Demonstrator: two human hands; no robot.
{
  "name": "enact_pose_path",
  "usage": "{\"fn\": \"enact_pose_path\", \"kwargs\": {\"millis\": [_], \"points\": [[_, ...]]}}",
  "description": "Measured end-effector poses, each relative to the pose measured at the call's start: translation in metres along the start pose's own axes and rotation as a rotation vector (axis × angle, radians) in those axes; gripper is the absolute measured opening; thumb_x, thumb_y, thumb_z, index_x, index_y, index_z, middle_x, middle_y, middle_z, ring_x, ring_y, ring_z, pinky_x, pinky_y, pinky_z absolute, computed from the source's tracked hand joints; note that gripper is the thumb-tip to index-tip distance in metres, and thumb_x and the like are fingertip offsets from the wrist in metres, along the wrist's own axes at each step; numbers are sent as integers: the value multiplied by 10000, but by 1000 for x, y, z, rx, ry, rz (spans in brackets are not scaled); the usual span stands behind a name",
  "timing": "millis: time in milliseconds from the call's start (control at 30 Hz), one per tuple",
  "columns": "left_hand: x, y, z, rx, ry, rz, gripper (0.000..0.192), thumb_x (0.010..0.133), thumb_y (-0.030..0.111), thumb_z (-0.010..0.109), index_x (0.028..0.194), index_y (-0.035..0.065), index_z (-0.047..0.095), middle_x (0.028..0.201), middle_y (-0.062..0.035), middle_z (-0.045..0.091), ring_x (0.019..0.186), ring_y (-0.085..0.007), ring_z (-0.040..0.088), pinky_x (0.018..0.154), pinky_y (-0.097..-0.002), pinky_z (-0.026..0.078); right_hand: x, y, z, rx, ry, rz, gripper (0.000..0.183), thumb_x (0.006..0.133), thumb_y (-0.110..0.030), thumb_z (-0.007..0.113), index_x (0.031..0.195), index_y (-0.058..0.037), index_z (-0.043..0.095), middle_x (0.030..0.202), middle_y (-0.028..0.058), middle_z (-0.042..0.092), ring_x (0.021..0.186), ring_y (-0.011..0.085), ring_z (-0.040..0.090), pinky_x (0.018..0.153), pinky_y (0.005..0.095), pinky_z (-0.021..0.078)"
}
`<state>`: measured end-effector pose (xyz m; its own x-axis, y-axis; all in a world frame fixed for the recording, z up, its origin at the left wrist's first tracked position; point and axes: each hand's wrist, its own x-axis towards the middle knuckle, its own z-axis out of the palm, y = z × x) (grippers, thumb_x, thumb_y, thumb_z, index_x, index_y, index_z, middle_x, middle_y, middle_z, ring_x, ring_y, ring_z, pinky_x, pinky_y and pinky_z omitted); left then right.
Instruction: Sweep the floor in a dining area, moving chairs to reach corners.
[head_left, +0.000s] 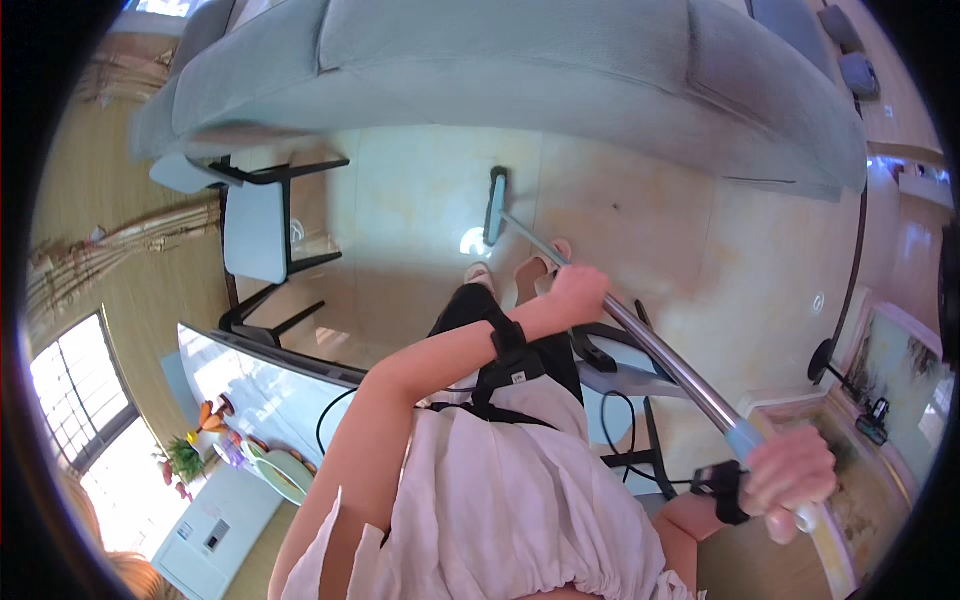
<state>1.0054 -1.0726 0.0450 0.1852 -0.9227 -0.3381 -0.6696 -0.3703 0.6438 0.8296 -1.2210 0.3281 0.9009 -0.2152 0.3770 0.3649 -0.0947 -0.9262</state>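
A long metal-handled broom (660, 341) slants across the view from lower right to the floor. Its light-blue head (496, 208), edged with dark bristles, rests on the tiles in front of my feet. My left hand (581, 295) is wrapped around the lower part of the handle. Higher up, near the handle's end, my right hand (791, 476) grips a light-blue sleeve (742, 439). A small dark speck (616, 206) lies on the floor to the right of the broom head.
A grey-blue sofa (510, 82) spans the far side of the tiled floor (637, 180). At left are a white-seated chair (255, 232) with black legs and a white table (262, 382). Another chair (622, 352) stands close by my right side. A cable (634, 427) hangs near it.
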Motion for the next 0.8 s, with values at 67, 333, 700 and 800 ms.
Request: {"fn": "enact_pose_path", "kwargs": {"millis": [67, 333, 700, 800], "points": [[5, 20, -6, 19, -104, 90, 321, 767, 356, 642, 635, 64, 653, 609, -147, 608, 638, -341, 625, 591, -441, 489, -29, -23, -23, 14, 65, -27, 237, 670, -149, 643, 534, -143, 449, 454, -36, 542, 415, 97, 563, 519, 249, 526], [-6, -47, -10, 133, -173, -143, 318, 776, 363, 637, 682, 61, 669, 698, -148, 641, 717, -321, 652, 623, -414, 515, -56, 43, 35, -229, 616, 207, 148, 643, -132, 605, 547, -56, 522, 566, 81, 605, 496, 219, 589, 596, 400, 536], [26, 8, 51, 13, -30, 97, 416, 792, 458, 617, 620, 81, 657, 641, -114, 617, 680, -321, 625, 691, -414, 511, -49, -22, 26, -251, 197, 325, 236, 713, -145, 610, 530, -65, 484, 492, 37, 539, 473, 209, 594, 733, 458, 535], [29, 49, 39, -33, 13, 233, 426, 798, 433, 616, 596, 59, 640, 617, -128, 604, 687, -323, 621, 763, -409, 487, -70, -52, 25, -373, 330, 177, 244, 703, -205, 581, 531, -161, 414, 438, -44, 493, 404, 119, 545, 597, 350, 523]]}}
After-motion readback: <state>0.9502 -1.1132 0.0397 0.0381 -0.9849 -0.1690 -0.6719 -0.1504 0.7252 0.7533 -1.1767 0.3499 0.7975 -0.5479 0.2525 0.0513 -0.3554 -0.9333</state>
